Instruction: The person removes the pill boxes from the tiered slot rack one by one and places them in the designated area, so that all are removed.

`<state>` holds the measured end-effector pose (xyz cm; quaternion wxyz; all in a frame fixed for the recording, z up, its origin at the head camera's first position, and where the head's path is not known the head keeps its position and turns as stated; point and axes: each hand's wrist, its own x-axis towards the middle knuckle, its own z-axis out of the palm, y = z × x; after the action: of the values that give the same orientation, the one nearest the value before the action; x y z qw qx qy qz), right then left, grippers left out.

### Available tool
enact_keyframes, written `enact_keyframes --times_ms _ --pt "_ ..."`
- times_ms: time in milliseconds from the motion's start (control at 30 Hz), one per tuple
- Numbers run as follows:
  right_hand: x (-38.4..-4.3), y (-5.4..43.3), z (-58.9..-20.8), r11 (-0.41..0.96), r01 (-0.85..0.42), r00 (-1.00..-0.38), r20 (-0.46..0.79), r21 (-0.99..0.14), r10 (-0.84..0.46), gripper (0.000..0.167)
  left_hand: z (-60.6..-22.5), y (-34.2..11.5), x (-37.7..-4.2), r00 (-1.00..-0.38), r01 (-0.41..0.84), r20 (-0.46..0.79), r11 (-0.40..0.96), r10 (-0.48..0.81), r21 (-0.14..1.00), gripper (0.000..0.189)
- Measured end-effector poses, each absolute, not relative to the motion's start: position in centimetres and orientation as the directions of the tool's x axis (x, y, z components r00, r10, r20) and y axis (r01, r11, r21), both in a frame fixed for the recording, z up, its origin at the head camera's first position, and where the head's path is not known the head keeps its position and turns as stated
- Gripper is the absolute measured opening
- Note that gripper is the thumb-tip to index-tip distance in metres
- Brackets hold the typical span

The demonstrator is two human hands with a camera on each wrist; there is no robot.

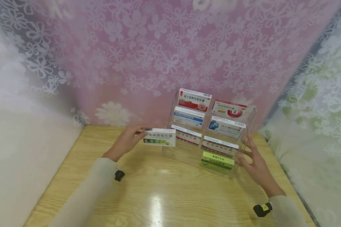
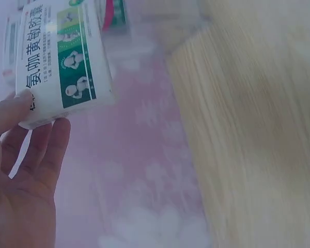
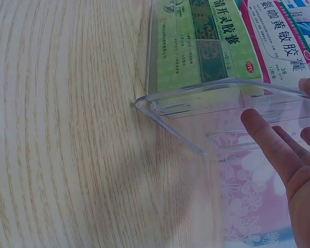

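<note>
My left hand (image 1: 126, 142) pinches a white and green medicine box (image 1: 159, 138) by its left end. The thumb is on the printed front and the fingers (image 2: 57, 150) are behind, as the left wrist view shows. The box is held up at the left side of a clear tiered stand (image 1: 182, 156), partly in front of it. My right hand (image 1: 255, 167) touches the stand's right side with fairly straight, spread fingers. Near that hand, a light green box (image 1: 217, 162) sits on the bottom tier, and a white and red box (image 1: 220, 147) is just above.
Higher tiers carry a red and white box (image 1: 194, 100), a blue and white box (image 1: 188, 118), a white box with a blue picture (image 1: 226, 127) and more. The stand rests on a wood-grain table (image 1: 159, 195). Flowered cloth (image 1: 147, 63) hangs behind it.
</note>
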<state>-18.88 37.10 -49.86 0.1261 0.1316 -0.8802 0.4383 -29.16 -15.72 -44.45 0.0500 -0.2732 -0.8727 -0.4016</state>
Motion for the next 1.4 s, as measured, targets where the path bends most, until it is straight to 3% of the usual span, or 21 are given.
enact_keyframes --times_ms 333,667,1133,1400 --pt "-18.8 37.0 -49.6 0.606 -0.326 -0.939 0.324 -0.725 -0.117 0.103 -46.2 -26.8 -28.5 -0.929 0.356 0.166 0.671 0.332 0.651 0.033" --pt "-18.8 37.1 -49.7 0.597 -0.327 -0.94 0.319 -0.733 -0.122 0.101 -49.4 -34.4 -27.2 -0.981 0.169 0.03 0.769 0.192 0.617 0.035" --pt "-18.9 37.0 -49.7 0.611 -0.281 -0.955 0.277 -0.74 -0.103 0.099 -52.2 -37.5 -26.8 -0.989 0.127 0.016 0.776 0.149 0.618 0.035" --pt "-18.8 36.9 -49.7 0.617 -0.263 -0.96 0.262 -0.742 -0.095 0.099 -52.8 -37.3 -26.7 -0.993 0.048 -0.05 0.766 0.104 0.641 0.048"
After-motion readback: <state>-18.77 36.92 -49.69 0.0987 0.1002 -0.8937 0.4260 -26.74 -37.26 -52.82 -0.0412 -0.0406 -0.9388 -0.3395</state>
